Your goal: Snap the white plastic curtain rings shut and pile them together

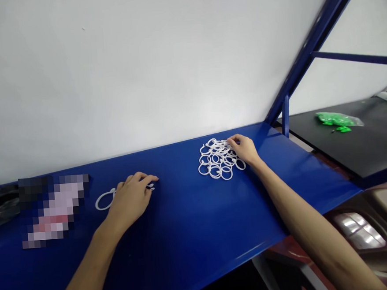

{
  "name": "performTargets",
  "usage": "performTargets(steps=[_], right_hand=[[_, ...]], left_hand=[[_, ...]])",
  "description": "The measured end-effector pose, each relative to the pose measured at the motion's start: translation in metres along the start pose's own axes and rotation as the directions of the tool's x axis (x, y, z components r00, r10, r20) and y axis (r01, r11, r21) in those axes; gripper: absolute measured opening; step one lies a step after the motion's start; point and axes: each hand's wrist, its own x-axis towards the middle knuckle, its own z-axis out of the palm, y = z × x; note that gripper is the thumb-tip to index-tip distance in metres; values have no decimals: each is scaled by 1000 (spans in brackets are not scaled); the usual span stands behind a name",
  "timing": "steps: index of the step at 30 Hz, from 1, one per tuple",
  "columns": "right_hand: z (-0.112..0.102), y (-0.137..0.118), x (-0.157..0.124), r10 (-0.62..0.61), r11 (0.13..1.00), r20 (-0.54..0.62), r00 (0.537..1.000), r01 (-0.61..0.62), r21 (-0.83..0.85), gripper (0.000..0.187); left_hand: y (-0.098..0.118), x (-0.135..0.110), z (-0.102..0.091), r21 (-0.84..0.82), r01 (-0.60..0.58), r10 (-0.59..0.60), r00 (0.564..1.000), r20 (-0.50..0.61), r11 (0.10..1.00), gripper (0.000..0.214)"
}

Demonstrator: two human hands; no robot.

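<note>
A heap of white plastic curtain rings [215, 159], each with a small knob or eyelet, lies toward the back of the blue metal shelf [192, 220]. At the heap's upper right edge, my right hand [245, 148] has its thumb and fingertips pinched together on one ring; the fingertips partly hide it. My left hand [131, 197] is palm down on the left, its fingers stretched out over a few more white rings. One of these, a larger-looking ring [102, 201], sticks out to its left, and small ring parts [152, 186] show by the thumb and index finger.
A blurred-out pink and white packet [60, 207] and black plastic [2, 204] lie at the left. Behind the shelf rises a white wall [161, 67]. A blue frame post [303, 62] stands right, beyond it a black table [349, 147] with a green-filled bag [335, 119]. A brown chair [368, 225] stands below.
</note>
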Motion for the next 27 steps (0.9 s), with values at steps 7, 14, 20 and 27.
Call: performTargets(steps=[7,14,20,27], right_hand=[[0,-1,1,-25,1000,-89,996,24,-16,23],[-7,-24,-9,-222,974,-228,948,207,-88,22],[5,-82,-57,-514,854,40,857,507,121,20],[29,-115,-100,-622,783,419,662,514,350,37]], left_hand=[[0,0,1,-1,-7,7,1000,-20,1000,42],[12,1,0,-32,-3,3,1000,4,999,35],[40,-4,-2,-220,-48,20,991,-131,974,22],[64,-11,-7,-489,-144,31,972,-232,860,19]])
